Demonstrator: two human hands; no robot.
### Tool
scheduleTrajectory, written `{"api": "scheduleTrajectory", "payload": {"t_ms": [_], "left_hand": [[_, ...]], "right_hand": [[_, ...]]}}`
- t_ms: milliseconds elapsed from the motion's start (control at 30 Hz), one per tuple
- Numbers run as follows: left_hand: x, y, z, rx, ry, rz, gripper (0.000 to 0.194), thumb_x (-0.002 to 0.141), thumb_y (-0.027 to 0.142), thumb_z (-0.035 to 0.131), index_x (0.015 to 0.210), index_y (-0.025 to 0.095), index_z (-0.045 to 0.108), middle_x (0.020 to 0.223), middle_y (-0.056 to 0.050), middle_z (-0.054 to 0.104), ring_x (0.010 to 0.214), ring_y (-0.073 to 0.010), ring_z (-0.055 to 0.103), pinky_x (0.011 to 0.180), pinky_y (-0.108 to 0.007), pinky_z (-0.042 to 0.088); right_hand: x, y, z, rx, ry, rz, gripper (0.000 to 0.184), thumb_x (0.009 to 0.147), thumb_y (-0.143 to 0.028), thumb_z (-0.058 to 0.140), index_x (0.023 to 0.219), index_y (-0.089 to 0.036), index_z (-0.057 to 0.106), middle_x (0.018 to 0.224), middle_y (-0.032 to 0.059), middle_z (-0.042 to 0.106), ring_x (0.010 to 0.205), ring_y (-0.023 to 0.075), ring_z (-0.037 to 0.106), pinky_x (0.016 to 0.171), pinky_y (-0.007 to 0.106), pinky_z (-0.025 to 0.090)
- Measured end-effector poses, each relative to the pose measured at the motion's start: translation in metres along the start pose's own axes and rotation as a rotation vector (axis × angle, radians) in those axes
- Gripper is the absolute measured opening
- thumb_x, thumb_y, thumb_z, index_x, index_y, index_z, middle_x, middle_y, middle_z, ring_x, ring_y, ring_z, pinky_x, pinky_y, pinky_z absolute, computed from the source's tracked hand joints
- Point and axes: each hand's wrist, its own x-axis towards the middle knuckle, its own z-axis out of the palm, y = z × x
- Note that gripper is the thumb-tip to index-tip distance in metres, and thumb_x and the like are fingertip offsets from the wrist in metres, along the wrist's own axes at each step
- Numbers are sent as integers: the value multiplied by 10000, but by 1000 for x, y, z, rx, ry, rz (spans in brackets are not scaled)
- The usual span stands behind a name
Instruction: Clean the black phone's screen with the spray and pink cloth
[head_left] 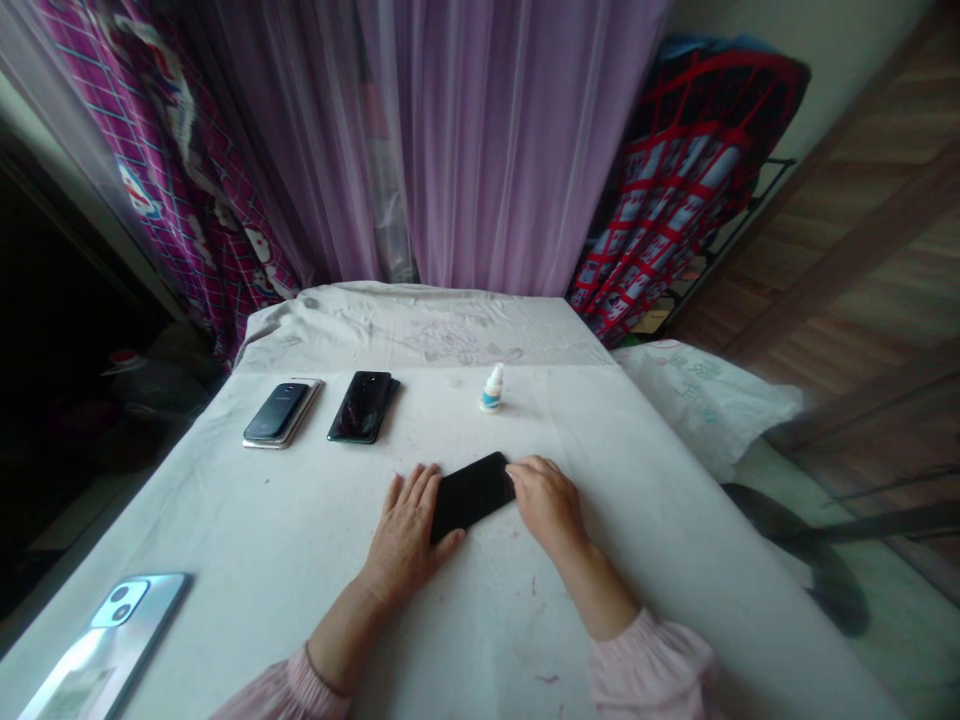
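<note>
A smartphone (471,498) with a dark screen lies slantwise on the white-covered table, face up. My left hand (409,525) grips its left end, thumb on the near edge and fingers on the far one. At the opposite end, the curled fingers of my right hand (547,500) press together against the phone's corner. Whatever those fingertips may pinch is hidden. Beyond the phone stands a small white bottle (492,390) with a blue label, upright and touched by neither hand.
Two stacked phones (277,412) lie at the far left, beside another pair of black phones (360,407). A silvery-blue phone (112,650) rests face down near the left front edge. Purple curtains (495,140) hang behind the table (637,560); a plastic bag (705,390) is to its right.
</note>
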Motion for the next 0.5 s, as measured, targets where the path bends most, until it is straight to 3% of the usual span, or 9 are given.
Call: {"api": "scheduleTrajectory", "payload": {"t_ms": [200, 500], "left_hand": [[0, -2, 0, -7, -4, 25, 721, 887, 551, 525, 1440, 130, 331, 1475, -185, 416, 1392, -332, 331, 1139, -555, 222], [1, -5, -1, -17, -19, 55, 720, 878, 561, 531, 1430, 131, 360, 1466, -172, 432, 1390, -335, 334, 1140, -560, 224]], "right_hand": [[31, -14, 2, -29, 2, -4, 287, 931, -139, 453, 977, -224, 723, 1008, 68, 690, 939, 189, 590, 805, 270, 440], [16, -8, 1, -26, 13, 26, 290, 930, -134, 443, 986, -226, 712, 1013, 68, 680, 933, 189, 578, 784, 272, 431]]}}
